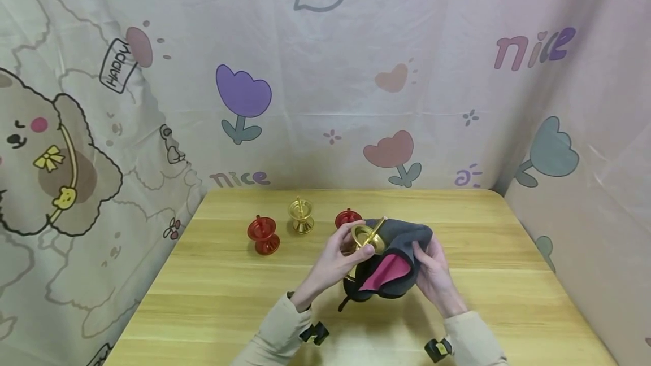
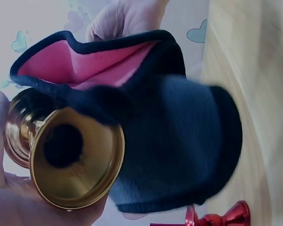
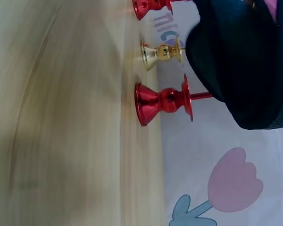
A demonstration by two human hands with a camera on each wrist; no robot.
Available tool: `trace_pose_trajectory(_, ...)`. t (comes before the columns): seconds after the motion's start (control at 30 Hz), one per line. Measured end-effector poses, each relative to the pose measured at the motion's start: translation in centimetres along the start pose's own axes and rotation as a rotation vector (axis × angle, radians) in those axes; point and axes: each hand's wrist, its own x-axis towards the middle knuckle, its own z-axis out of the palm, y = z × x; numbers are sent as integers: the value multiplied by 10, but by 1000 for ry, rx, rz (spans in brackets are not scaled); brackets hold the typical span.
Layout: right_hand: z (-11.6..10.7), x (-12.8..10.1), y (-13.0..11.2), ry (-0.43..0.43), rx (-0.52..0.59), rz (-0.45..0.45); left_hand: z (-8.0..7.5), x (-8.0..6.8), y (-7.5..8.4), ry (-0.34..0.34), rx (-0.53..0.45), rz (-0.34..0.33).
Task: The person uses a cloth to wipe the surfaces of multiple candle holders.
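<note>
Over tbl (image 1: pixel 203 309), LH (image 1: pixel 330 261) curls round gold holder (image 1: pixel 377 242), RH (image 1: pixel 434 273) pinches pouch (image 1: pixel 404 236).

From above and behind the left hand (image 1: pixel 330 263) and right hand (image 1: pixel 436 274), the head camera is looking forward and down, taking in the pale wood tabletop (image 1: pixel 203 309) around them. Rolled sideways, the left-wrist camera is facing the shiny gold metal holder (image 2: pixel 100 164) close by in that hand, while the oppositely rolled right-wrist camera is looking low past its hand toward a glossy red goblet-shaped holder (image 3: pixel 169 100). Both wrist views are sharing the dark grey, pink-lined cloth piece (image 2: pixel 172 141) between the hands.
</note>
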Motion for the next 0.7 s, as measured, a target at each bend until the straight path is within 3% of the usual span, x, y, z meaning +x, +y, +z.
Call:
trace_pose_trajectory(0.13,4,2,3,-53,-61,24,0,-1,2,7,34,23)
trace_pose_trajectory(0.43,10,13,2,-166,-395,33,1,-6,11,26,155,86)
trace_pose_trajectory(0.6,13,21,-2,-181,-696,27,1,-11,14,60,313,107)
trace_pose_trajectory(0.7,16,25,-2,-179,-746,36,1,-13,14,80,435,169)
